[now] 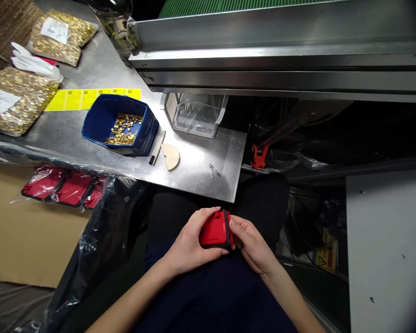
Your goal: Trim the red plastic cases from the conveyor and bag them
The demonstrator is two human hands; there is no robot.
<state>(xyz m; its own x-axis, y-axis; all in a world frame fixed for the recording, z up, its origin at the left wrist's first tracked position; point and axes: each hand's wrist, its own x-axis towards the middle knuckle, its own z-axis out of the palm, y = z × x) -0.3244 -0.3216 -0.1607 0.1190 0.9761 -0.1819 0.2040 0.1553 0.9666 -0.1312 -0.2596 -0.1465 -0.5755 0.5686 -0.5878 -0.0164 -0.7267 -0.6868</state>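
Note:
Over my lap, my left hand is wrapped round a red case with a black rim, its thumb along the near edge and its fingers at the far edge. My right hand pinches the right side of the same case, thumb on top, the other fingers partly hidden beneath. On the metal table ahead stands a blue bin with small gold-coloured pieces inside. Beside it lie a slim tool with a black end and a cream half-round piece.
A metal rail crosses above the table. Near the table's right corner lie small metal bits; a clear-grey bin stands behind. Bags of gold pieces sit at left, bagged red cases below. An orange clamp hangs right.

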